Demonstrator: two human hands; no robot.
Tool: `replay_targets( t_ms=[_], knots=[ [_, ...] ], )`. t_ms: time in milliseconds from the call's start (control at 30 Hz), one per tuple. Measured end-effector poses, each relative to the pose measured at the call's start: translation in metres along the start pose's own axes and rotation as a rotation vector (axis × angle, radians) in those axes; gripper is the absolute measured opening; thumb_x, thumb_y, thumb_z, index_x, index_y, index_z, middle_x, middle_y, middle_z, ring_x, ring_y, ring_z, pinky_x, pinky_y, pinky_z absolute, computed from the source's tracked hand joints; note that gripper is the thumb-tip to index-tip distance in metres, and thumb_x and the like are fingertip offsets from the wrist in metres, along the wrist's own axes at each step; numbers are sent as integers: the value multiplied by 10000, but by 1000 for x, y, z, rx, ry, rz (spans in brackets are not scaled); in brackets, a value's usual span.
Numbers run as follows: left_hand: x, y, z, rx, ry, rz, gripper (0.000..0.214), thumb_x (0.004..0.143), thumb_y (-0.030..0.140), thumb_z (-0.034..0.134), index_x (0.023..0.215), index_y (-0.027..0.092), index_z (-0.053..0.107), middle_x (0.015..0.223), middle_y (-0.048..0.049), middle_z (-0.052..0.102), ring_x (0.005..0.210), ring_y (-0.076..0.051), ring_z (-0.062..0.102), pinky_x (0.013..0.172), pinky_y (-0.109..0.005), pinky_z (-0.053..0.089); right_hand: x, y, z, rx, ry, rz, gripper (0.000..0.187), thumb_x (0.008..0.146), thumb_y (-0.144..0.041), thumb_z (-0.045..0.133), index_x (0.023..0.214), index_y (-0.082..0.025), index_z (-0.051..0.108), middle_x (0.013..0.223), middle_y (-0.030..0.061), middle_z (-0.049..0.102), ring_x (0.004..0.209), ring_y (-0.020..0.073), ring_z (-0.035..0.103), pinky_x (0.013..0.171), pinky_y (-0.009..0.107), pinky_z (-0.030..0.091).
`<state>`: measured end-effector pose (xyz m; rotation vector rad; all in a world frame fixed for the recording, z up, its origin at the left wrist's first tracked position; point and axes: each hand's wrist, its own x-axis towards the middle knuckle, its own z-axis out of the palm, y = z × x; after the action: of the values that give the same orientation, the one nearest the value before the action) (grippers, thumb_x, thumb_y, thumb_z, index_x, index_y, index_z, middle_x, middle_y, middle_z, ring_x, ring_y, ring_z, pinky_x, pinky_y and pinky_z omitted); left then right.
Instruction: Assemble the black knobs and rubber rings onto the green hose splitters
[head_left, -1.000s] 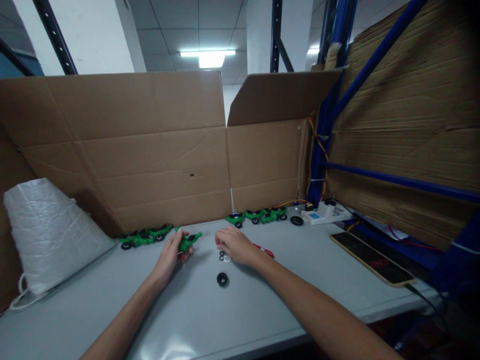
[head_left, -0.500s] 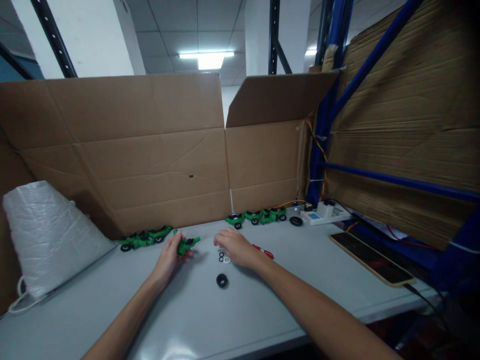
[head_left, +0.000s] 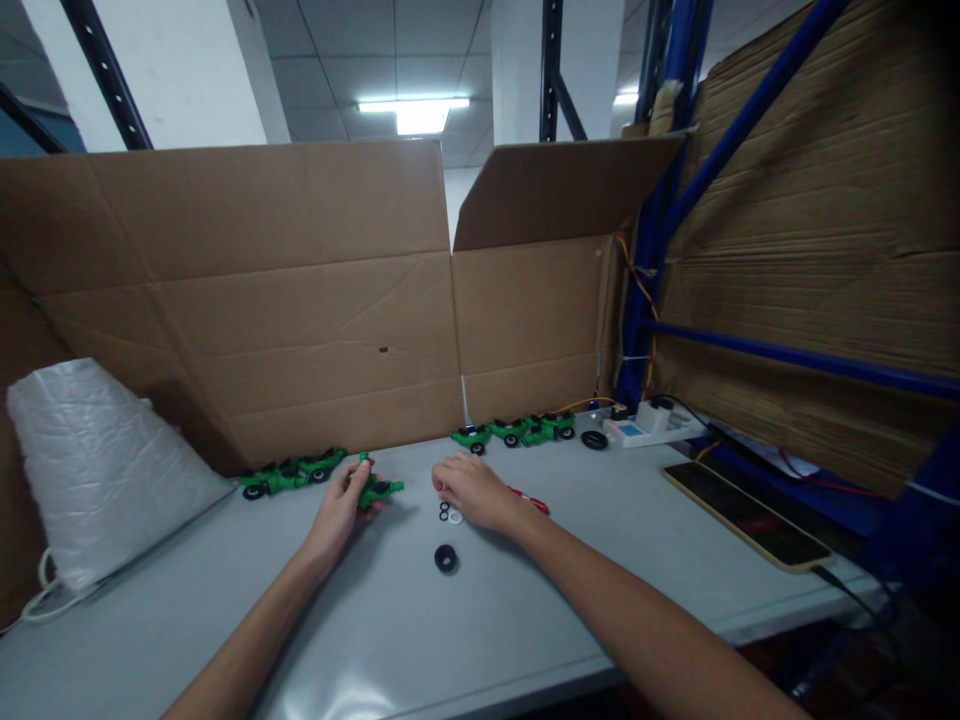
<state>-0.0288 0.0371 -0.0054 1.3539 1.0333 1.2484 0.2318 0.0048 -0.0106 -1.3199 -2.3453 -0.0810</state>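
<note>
My left hand [head_left: 339,514] is closed around a green plastic toy vehicle part [head_left: 379,489], held a little above the table. Part of its shape lies hidden behind my fingers. To the right, my right hand [head_left: 476,492] hovers low with its fingertips pressed together; whatever is between them, if anything, is too small to make out. Just below those fingers lie small black rings [head_left: 444,512] and a white ring [head_left: 456,517]. Nearer to me sits a black tyre [head_left: 445,558]. A red-handled tool [head_left: 534,500] sticks out behind my right wrist.
Green toy vehicles [head_left: 289,474] with black wheels line the back left, and more green vehicles [head_left: 517,432] stand at the back right beside black rings [head_left: 595,440]. A power strip [head_left: 652,428], a phone [head_left: 742,515], a white bag [head_left: 105,480] and cardboard walls [head_left: 315,310] surround the table.
The green part has turned slightly in my left hand, with more of it showing upward. My right hand has shifted slightly, its fingertips drawn closer together.
</note>
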Motion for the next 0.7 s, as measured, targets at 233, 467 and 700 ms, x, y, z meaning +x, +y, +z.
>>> replay_targets(
  t_ms=[233, 467, 700],
  knots=[
    [-2, 2, 2, -10, -26, -1, 597, 833, 691, 784, 1094, 188, 595, 1005, -68, 760, 621, -149, 705, 495, -203, 477, -3, 6, 6, -26, -32, -28, 97, 1045, -141, 643, 1000, -211, 692, 1058, 52, 724, 1006, 234, 565, 821, 335, 331],
    [-4, -3, 3, -85, -72, -64, 531, 848, 585, 832, 1069, 196, 546, 1119, -118, 782, 737, -218, 789, 578, -258, 564, -2, 17, 15, -8, -44, -35, 78, 1038, -143, 653, 1024, -213, 686, 1079, 43, 723, 1029, 239, 559, 846, 337, 328],
    [-2, -8, 2, -138, -129, -118, 482, 883, 517, 830, 1080, 221, 504, 1098, -109, 793, 830, -253, 814, 646, -289, 609, -2, 22, 20, -10, -60, -35, 79, 1034, -146, 655, 1028, -216, 692, 1089, 52, 706, 1052, 242, 559, 851, 336, 329]
  ],
)
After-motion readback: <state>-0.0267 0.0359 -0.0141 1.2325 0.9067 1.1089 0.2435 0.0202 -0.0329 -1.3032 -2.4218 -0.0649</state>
